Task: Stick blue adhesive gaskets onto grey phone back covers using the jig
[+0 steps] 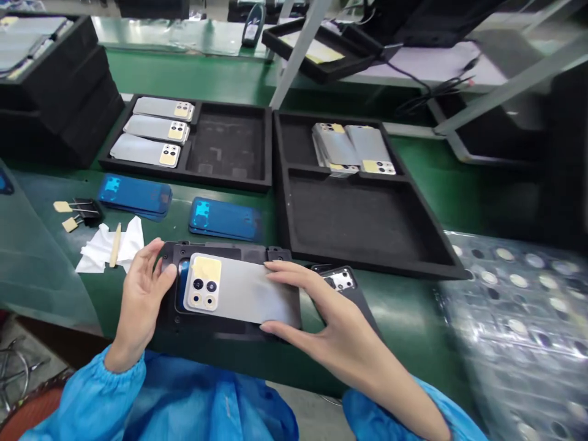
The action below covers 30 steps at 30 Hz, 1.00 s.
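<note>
A silver phone back cover point(243, 294) with a yellow-filmed camera block lies tilted on a black fixture point(215, 251) at the table's near edge. My right hand point(321, 312) grips the cover's right end between thumb and fingers. My left hand point(142, 294) rests against the fixture's left side, fingers curved round its edge. A dark phone frame point(342, 282) lies just behind my right hand.
Two black foam trays stand behind: the left tray point(229, 147) holds three silver covers, the right tray point(367, 226) a stack of covers. Blue film pieces point(225, 217), a white cloth point(103, 248), binder clips point(87, 211) and a plastic blister sheet point(519, 318) lie around.
</note>
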### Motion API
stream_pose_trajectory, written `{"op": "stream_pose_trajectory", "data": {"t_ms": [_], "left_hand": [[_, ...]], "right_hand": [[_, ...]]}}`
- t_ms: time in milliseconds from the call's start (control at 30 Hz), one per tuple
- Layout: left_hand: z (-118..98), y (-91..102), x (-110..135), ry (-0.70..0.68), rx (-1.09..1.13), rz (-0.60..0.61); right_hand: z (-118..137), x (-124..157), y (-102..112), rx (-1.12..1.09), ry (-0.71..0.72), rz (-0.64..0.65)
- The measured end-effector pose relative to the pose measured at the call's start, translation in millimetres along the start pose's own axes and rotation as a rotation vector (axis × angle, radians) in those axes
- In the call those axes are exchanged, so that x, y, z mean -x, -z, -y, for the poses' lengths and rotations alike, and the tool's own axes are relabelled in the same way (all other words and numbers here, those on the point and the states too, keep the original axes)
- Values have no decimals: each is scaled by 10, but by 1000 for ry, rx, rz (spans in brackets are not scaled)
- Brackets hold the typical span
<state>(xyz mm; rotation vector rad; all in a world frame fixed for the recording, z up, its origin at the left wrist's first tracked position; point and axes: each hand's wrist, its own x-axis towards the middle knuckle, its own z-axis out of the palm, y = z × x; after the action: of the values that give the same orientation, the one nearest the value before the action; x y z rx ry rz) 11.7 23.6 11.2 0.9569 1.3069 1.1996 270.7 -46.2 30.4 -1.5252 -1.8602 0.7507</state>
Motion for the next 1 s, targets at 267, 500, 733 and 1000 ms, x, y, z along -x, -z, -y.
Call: {"op": "stream_pose_trajectory", "data": {"t_ms": [267, 500, 733, 1000], "left_hand": [[22, 12, -7, 36, -45, 71], [60, 34, -23, 59, -35, 97], [36, 30, -3, 63, -38, 89], [60, 38, 6, 48, -44, 87]], "right_hand": [[23, -97, -24, 49, 24, 39], [12, -132, -8, 32, 33, 71], [12, -142, 15, 6, -10, 110], [39, -164, 19, -14, -50, 128]]}}
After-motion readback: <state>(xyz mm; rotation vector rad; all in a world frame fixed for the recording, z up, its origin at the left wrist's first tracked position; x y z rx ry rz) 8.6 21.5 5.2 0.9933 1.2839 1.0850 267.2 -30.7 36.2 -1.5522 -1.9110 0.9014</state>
